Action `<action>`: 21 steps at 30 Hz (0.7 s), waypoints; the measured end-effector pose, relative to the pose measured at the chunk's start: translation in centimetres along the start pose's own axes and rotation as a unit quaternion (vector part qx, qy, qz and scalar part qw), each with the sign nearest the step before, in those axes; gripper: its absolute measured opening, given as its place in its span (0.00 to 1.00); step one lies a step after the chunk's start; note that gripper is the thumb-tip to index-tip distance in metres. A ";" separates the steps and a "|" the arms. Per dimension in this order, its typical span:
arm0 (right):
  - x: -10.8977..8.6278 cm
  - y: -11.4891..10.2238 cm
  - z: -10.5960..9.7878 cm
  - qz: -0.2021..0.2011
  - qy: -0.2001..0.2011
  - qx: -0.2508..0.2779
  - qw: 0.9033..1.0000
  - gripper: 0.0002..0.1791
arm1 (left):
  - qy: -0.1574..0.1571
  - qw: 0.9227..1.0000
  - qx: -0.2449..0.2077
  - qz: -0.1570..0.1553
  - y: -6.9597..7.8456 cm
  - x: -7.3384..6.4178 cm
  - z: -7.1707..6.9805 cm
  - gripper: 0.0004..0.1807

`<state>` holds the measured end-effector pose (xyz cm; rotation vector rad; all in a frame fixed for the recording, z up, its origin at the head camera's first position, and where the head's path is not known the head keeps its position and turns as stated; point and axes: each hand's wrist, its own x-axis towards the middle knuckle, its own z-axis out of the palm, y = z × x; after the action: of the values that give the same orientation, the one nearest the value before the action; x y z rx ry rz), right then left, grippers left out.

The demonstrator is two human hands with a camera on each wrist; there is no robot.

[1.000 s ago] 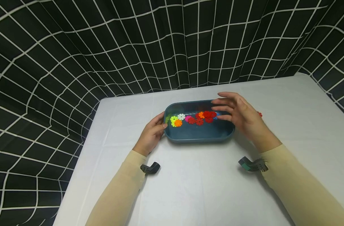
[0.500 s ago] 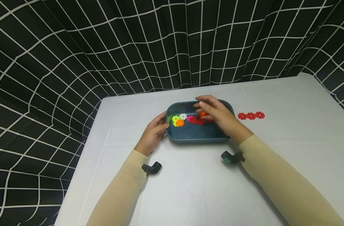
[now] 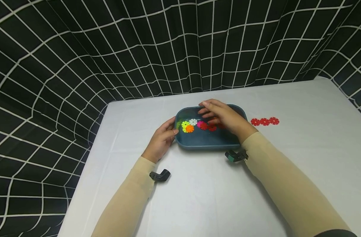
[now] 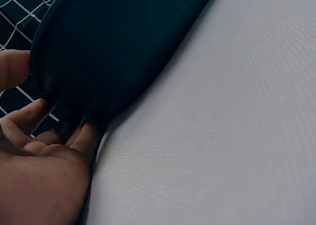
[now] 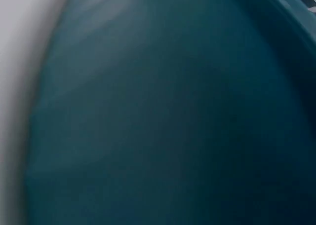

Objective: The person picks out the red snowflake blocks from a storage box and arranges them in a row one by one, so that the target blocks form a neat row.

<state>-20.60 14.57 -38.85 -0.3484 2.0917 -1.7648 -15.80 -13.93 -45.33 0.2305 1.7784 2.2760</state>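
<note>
A dark teal plastic tray stands on the table in the head view. My left hand grips its left end, thumb over the rim and fingers against the outer wall. That grip also shows in the left wrist view, where fingers touch the tray. My right hand hovers over the tray's right half, fingers loosely bent, and nothing is visible in it. Under it lie red notched plastic discs, partly covered. A white disc, an orange disc and yellow ones lie at the tray's left.
Three red notched discs form a row on the white tablecloth, right of the tray. Black cloth with a white grid hangs behind and at the sides. The right wrist view is blurred, filled mostly by the tray.
My right hand has moved left from the tray's right end to above the discs, uncovering the red row on the table. My left hand has kept its grip on the tray.
</note>
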 end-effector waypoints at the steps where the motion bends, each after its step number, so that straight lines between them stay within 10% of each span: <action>1: 0.1 0.1 -0.1 0.008 -0.005 0.002 1.000 0.37 | 0.000 1.000 -0.001 -0.001 0.0 0.0 0.0 0.33; 10: 0.7 1.3 -0.5 0.063 -0.038 -0.059 0.996 0.34 | 0.000 1.000 0.000 -0.001 -0.2 0.0 0.0 0.33; 21: 1.2 2.2 0.2 0.030 -0.034 -0.209 0.977 0.28 | 0.001 1.000 -0.003 -0.001 0.1 0.0 0.1 0.32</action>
<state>-21.45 14.26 -41.23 -0.4461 2.3869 -1.2487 -15.79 -13.87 -45.22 0.2249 1.7716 2.2796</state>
